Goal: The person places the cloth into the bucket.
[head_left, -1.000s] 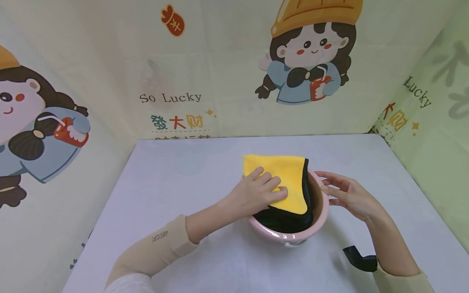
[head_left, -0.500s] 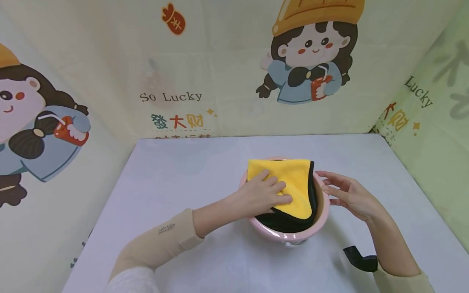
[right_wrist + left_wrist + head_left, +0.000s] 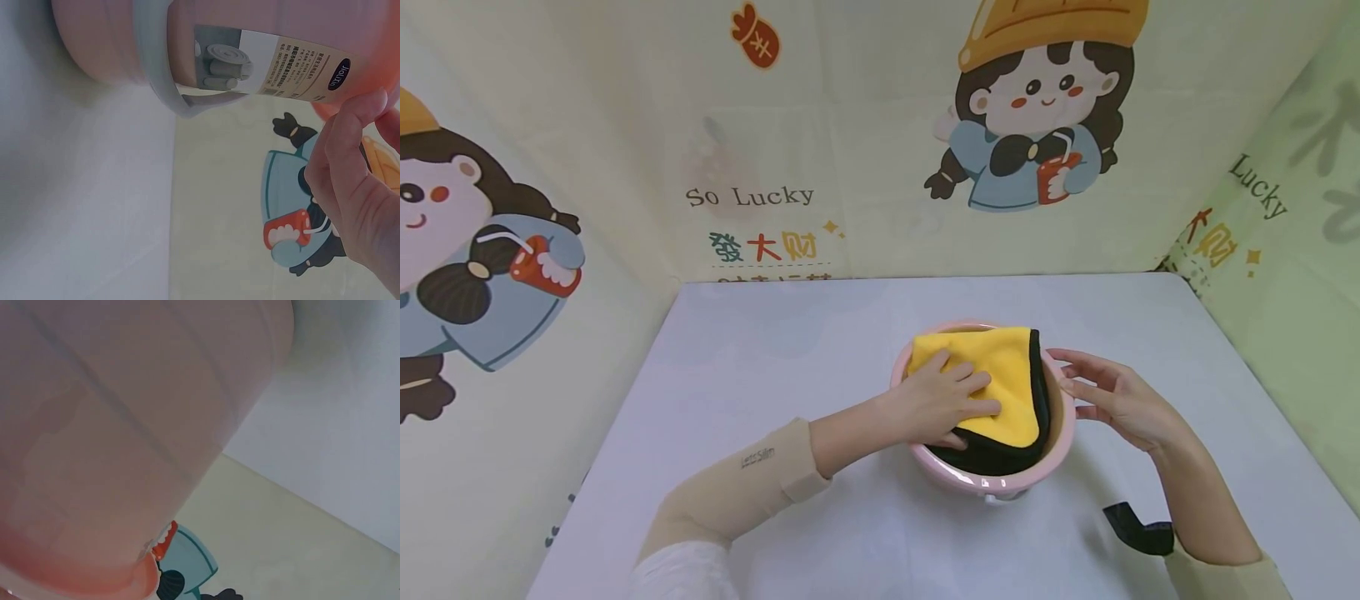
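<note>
A pink bucket [image 3: 985, 483] stands on the table, right of the middle in the head view. A folded yellow cloth [image 3: 1011, 375] with black edging and a dark underside lies in its mouth. My left hand [image 3: 943, 404] rests on the cloth with fingers spread over the yellow side. At the bucket's right side, my right hand [image 3: 1123, 404] pinches the rim between thumb and fingers. The right wrist view has this hand at the rim, near a printed label [image 3: 275, 65] and a grey handle [image 3: 150, 56]. Only the bucket's wall [image 3: 125, 437] fills the left wrist view; the left hand is hidden there.
The white tabletop [image 3: 775, 358] extends around the bucket. Behind it and at both sides hang cloth walls [image 3: 880, 167] printed with cartoon figures and lettering. A black strap [image 3: 1138, 532] sticks out at the right wrist.
My left hand has moved slightly right and pressed the cloth lower into the bucket, baring the far rim. Its fingers have spread out. The right hand has stayed at the rim.
</note>
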Action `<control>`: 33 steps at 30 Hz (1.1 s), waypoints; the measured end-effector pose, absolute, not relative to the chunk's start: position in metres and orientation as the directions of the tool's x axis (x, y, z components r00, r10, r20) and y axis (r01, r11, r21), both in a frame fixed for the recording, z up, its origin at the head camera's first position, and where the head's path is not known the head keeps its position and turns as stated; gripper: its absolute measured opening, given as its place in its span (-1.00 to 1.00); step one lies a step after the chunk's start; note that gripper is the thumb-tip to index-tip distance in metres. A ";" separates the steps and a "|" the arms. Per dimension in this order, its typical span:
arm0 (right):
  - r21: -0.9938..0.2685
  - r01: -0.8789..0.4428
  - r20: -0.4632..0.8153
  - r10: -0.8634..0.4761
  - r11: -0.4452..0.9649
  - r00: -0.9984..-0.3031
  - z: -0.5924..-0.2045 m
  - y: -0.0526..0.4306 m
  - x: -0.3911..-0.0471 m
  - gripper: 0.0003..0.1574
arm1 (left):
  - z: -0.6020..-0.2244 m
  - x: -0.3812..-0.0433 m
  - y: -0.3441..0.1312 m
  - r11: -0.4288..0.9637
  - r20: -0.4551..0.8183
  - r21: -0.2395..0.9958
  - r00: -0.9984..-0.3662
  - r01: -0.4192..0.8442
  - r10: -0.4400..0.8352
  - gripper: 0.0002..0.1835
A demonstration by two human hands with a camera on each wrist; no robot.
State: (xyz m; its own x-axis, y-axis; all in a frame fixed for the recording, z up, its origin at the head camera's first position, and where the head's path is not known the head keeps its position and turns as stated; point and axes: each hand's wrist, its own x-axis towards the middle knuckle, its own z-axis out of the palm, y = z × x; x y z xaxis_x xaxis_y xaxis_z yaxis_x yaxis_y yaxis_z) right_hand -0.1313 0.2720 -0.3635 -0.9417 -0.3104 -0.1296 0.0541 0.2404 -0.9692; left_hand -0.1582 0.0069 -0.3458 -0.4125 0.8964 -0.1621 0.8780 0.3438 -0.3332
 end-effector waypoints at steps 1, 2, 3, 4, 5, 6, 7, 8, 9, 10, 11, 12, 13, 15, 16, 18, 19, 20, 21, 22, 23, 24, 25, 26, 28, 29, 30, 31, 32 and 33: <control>-0.969 0.054 -0.129 -0.311 0.240 -0.942 -0.363 0.272 -0.131 -0.51 | -0.346 -0.158 0.008 0.349 -0.178 -0.320 -0.417 0.881 0.891 -0.33; -0.970 0.053 -0.128 -0.312 0.239 -0.941 -0.364 0.272 -0.131 -0.51 | -0.347 -0.158 0.009 0.356 -0.194 -0.301 -0.422 0.885 0.885 -0.33; -0.970 0.051 -0.127 -0.314 0.239 -0.941 -0.364 0.272 -0.131 -0.51 | -0.347 -0.158 0.009 0.363 -0.212 -0.284 -0.427 0.887 0.879 -0.32; -0.971 0.049 -0.124 -0.316 0.236 -0.941 -0.364 0.273 -0.131 -0.52 | -0.348 -0.158 0.010 0.367 -0.227 -0.273 -0.431 0.889 0.874 -0.32; -0.971 0.048 -0.122 -0.317 0.232 -0.940 -0.364 0.273 -0.132 -0.52 | -0.348 -0.158 0.010 0.372 -0.243 -0.264 -0.434 0.890 0.868 -0.32; -0.973 0.047 -0.119 -0.320 0.226 -0.940 -0.364 0.273 -0.132 -0.53 | -0.348 -0.158 0.010 0.377 -0.257 -0.253 -0.438 0.891 0.862 -0.31; -0.975 0.045 -0.116 -0.323 0.218 -0.939 -0.364 0.273 -0.132 -0.53 | -0.348 -0.158 0.011 0.381 -0.273 -0.245 -0.440 0.892 0.856 -0.31; -0.976 0.046 -0.114 -0.326 0.211 -0.939 -0.364 0.274 -0.132 -0.53 | -0.349 -0.158 0.011 0.383 -0.286 -0.241 -0.442 0.892 0.850 -0.31; -0.978 0.044 -0.111 -0.332 0.203 -0.937 -0.364 0.274 -0.132 -0.53 | -0.349 -0.158 0.011 0.384 -0.297 -0.239 -0.444 0.892 0.845 -0.30; -0.980 0.047 -0.111 -0.332 0.196 -0.937 -0.364 0.273 -0.132 -0.54 | -0.349 -0.158 0.012 0.385 -0.307 -0.237 -0.445 0.892 0.841 -0.30; -0.980 0.049 -0.112 -0.333 0.192 -0.936 -0.364 0.273 -0.131 -0.54 | -0.350 -0.158 0.012 0.387 -0.315 -0.234 -0.447 0.892 0.837 -0.30; -0.980 0.051 -0.113 -0.332 0.190 -0.936 -0.364 0.273 -0.131 -0.54 | -0.350 -0.158 0.012 0.389 -0.322 -0.231 -0.447 0.892 0.835 -0.29; -0.981 0.052 -0.113 -0.332 0.189 -0.937 -0.364 0.273 -0.131 -0.54 | -0.351 -0.158 0.012 0.389 -0.328 -0.229 -0.447 0.892 0.832 -0.29; -0.981 0.051 -0.113 -0.334 0.188 -0.936 -0.364 0.273 -0.131 -0.54 | -0.351 -0.159 0.013 0.395 -0.340 -0.212 -0.446 0.894 0.828 -0.29; -0.981 0.052 -0.114 -0.334 0.188 -0.936 -0.365 0.273 -0.131 -0.55 | -0.351 -0.160 0.013 0.400 -0.348 -0.199 -0.446 0.895 0.825 -0.29; -0.980 0.051 -0.114 -0.334 0.192 -0.936 -0.365 0.273 -0.132 -0.55 | -0.351 -0.161 0.012 0.417 -0.364 -0.156 -0.444 0.896 0.819 -0.30; -0.980 0.048 -0.111 -0.335 0.191 -0.936 -0.366 0.273 -0.132 -0.55 | -0.350 -0.162 0.012 0.428 -0.373 -0.128 -0.443 0.895 0.815 -0.30; -0.981 0.045 -0.109 -0.337 0.191 -0.935 -0.366 0.273 -0.132 -0.55 | -0.349 -0.164 0.011 0.437 -0.380 -0.102 -0.441 0.894 0.813 -0.31; -0.981 0.039 -0.104 -0.338 0.192 -0.935 -0.367 0.273 -0.133 -0.55 | -0.348 -0.165 0.010 0.444 -0.385 -0.079 -0.438 0.893 0.812 -0.32; -0.980 0.036 -0.102 -0.334 0.197 -0.937 -0.367 0.273 -0.133 -0.54 | -0.346 -0.166 0.008 0.452 -0.389 -0.049 -0.434 0.891 0.812 -0.34; -0.978 0.033 -0.101 -0.329 0.205 -0.939 -0.367 0.272 -0.133 -0.54 | -0.344 -0.168 0.006 0.457 -0.387 -0.020 -0.428 0.889 0.817 -0.35; -0.976 0.028 -0.100 -0.328 0.215 -0.939 -0.366 0.272 -0.134 -0.53 | -0.342 -0.169 0.004 0.457 -0.379 0.013 -0.419 0.889 0.825 -0.37; -0.973 0.025 -0.102 -0.324 0.231 -0.941 -0.366 0.272 -0.133 -0.52 | -0.340 -0.170 0.001 0.452 -0.368 0.047 -0.405 0.891 0.837 -0.40; -0.966 0.018 -0.103 -0.320 0.258 -0.942 -0.365 0.271 -0.133 -0.51 | -0.337 -0.171 -0.002 0.443 -0.349 0.083 -0.390 0.893 0.852 -0.42; -0.945 -0.006 -0.103 -0.315 0.328 -0.943 -0.363 0.270 -0.133 -0.46 | -0.331 -0.173 -0.009 0.415 -0.279 0.158 -0.363 0.896 0.889 -0.46; -0.928 -0.029 -0.095 -0.314 0.370 -0.945 -0.361 0.270 -0.133 -0.45 | -0.328 -0.175 -0.014 0.403 -0.233 0.186 -0.358 0.896 0.904 -0.47; -0.906 -0.058 -0.085 -0.313 0.420 -0.946 -0.358 0.269 -0.133 -0.43 | -0.325 -0.177 -0.018 0.398 -0.184 0.209 -0.363 0.893 0.913 -0.49; -0.875 -0.096 -0.064 -0.309 0.475 -0.949 -0.354 0.269 -0.134 -0.41 | -0.322 -0.180 -0.023 0.402 -0.130 0.226 -0.382 0.887 0.915 -0.50; -0.836 -0.146 -0.025 -0.302 0.529 -0.953 -0.351 0.268 -0.135 -0.41 | -0.319 -0.183 -0.029 0.417 -0.073 0.231 -0.412 0.879 0.908 -0.50; -0.795 -0.194 0.023 -0.291 0.574 -0.957 -0.346 0.267 -0.136 -0.41 | -0.315 -0.187 -0.035 0.444 -0.017 0.229 -0.453 0.866 0.892 -0.50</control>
